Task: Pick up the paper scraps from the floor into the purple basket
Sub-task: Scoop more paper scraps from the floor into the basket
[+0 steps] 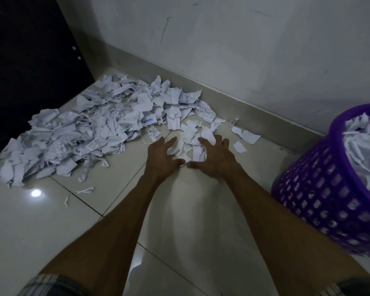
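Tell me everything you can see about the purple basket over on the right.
The purple basket stands on the tiled floor at the right edge of the view, partly cut off by the frame. It looks like plastic, with a smooth solid rim and a wall pierced by rows of small rectangular holes. It appears tilted, though the wide lens may exaggerate that. It is already well filled with white paper scraps, which show through the holes. It stands close to the wall's skirting. Neither hand touches it.

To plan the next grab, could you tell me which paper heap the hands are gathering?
The small heap near the wall, between both hands; the big heap lies untouched further left.
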